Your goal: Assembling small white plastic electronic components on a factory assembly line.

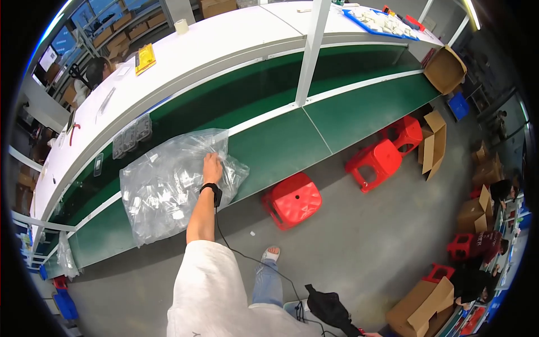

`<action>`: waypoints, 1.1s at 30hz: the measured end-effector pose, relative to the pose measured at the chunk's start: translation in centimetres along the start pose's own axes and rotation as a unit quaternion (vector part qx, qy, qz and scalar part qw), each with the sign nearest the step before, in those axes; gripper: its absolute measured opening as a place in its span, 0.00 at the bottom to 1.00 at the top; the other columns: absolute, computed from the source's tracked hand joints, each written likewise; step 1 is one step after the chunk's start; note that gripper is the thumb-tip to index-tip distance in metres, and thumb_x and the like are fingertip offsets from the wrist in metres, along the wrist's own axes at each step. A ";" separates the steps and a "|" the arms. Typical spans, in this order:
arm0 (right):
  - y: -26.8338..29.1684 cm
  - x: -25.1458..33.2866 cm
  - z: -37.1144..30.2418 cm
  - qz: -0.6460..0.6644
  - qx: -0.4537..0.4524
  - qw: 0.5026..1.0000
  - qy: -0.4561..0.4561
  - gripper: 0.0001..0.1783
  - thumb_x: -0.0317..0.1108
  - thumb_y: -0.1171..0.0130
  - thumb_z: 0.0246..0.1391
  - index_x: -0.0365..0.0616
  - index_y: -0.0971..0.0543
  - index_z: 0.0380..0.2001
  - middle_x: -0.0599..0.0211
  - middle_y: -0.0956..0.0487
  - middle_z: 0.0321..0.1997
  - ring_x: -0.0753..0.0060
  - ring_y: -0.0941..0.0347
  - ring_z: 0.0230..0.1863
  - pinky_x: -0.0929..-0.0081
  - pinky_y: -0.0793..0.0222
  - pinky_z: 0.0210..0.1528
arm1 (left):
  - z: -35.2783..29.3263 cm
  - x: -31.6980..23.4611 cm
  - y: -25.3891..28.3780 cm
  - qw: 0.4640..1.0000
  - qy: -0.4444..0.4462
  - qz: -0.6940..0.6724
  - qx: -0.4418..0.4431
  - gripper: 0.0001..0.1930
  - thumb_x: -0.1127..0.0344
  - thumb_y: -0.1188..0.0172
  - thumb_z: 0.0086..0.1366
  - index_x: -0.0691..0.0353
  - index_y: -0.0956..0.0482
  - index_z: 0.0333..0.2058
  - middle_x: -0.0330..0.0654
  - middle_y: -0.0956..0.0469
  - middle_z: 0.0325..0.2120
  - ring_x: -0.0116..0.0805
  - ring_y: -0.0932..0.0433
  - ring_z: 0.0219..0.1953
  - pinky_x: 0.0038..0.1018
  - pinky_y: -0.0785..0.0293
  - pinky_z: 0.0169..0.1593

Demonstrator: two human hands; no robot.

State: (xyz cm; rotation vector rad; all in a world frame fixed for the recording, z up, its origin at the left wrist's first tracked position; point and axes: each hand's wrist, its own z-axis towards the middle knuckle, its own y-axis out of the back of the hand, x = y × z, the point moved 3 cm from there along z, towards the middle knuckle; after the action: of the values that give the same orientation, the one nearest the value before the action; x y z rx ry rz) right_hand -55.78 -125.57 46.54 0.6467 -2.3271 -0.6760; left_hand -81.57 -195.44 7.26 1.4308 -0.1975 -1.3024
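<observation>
A big clear plastic bag point(163, 185) with small clear pieces inside lies on the green lower shelf at the left. My left hand point(212, 168), with a black band on its wrist, is on the bag's right part, the fingers curled into the film. Only a sliver of my right hand point(371, 335) shows at the lower edge, beside a black bag point(328, 308) with a strap; its fingers are hidden. A black cable point(247, 255) runs from my left wrist down toward the black bag.
Red stools point(295, 199) stand along the shelf's front edge. An open carton point(433, 143) is on the floor beyond them. Clear plastic boxes point(132, 136) lie behind the bag. A white upright post point(311, 53) rises from the shelf. A blue tray point(359, 22) holds white pieces.
</observation>
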 end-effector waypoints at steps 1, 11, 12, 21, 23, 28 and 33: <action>0.1 -0.4 -0.4 0.001 -0.001 1.000 0.011 0.17 0.35 0.26 0.58 0.36 0.12 0.46 0.62 0.11 0.34 0.74 0.19 0.35 0.72 0.23 0.41 | 0.2 0.7 1.7 1.000 -0.002 -0.008 -0.029 0.13 0.67 0.48 0.72 0.67 0.15 0.39 0.62 0.19 0.46 0.64 0.24 0.52 0.53 0.28 0.57; 0.2 -9.4 0.2 -0.028 -0.246 0.940 0.236 0.16 0.34 0.23 0.48 0.35 0.15 0.36 0.70 0.22 0.26 0.79 0.32 0.21 0.74 0.36 0.25 | -1.0 -0.7 21.8 0.992 -0.019 -0.021 -0.124 0.22 0.59 0.50 0.78 0.74 0.22 0.31 0.61 0.20 0.26 0.57 0.23 0.29 0.50 0.33 0.36; 0.2 -9.1 0.7 0.065 -0.217 0.960 0.166 0.16 0.35 0.23 0.50 0.36 0.15 0.38 0.71 0.22 0.29 0.80 0.34 0.21 0.76 0.39 0.24 | -0.7 -1.3 24.2 0.985 -0.048 -0.040 -0.160 0.22 0.60 0.51 0.78 0.74 0.24 0.30 0.56 0.22 0.22 0.50 0.25 0.26 0.46 0.34 0.34; 0.4 -12.9 0.7 0.233 -0.187 0.951 0.086 0.14 0.35 0.25 0.58 0.38 0.15 0.41 0.75 0.24 0.29 0.87 0.37 0.22 0.80 0.45 0.24 | 1.5 -6.6 43.3 0.951 -0.005 -0.255 -0.175 0.20 0.59 0.54 0.83 0.66 0.24 0.33 0.30 0.30 0.26 0.23 0.34 0.30 0.28 0.36 0.35; 0.1 -13.6 0.4 0.259 -0.201 0.939 0.103 0.13 0.35 0.26 0.58 0.38 0.15 0.39 0.80 0.27 0.23 0.89 0.40 0.19 0.81 0.49 0.22 | 1.4 -7.2 46.7 0.928 -0.014 -0.330 -0.172 0.20 0.59 0.53 0.83 0.72 0.18 0.48 0.38 0.19 0.37 0.30 0.22 0.39 0.29 0.26 0.48; 0.9 -16.9 -1.5 0.292 -0.243 0.922 0.080 0.12 0.36 0.28 0.59 0.38 0.16 0.39 0.80 0.26 0.24 0.89 0.39 0.19 0.82 0.47 0.22 | -1.8 -9.1 49.0 0.931 -0.138 -0.336 -0.043 0.21 0.62 0.48 0.77 0.72 0.22 0.59 0.53 0.21 0.59 0.44 0.18 0.53 0.42 0.20 0.58; 1.5 -19.9 0.0 0.313 -0.262 0.907 0.102 0.13 0.35 0.26 0.55 0.33 0.14 0.35 0.71 0.16 0.26 0.83 0.26 0.26 0.79 0.34 0.29 | -1.3 -26.8 29.8 0.898 -0.410 -0.142 -0.074 0.22 0.61 0.48 0.77 0.71 0.22 0.60 0.55 0.23 0.61 0.47 0.17 0.52 0.43 0.18 0.58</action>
State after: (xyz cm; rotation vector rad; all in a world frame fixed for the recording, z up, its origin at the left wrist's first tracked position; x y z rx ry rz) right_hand -42.53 -112.61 39.00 -0.2631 -1.8678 -0.8174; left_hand -75.01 -185.72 45.57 0.7193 -0.4440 -2.0692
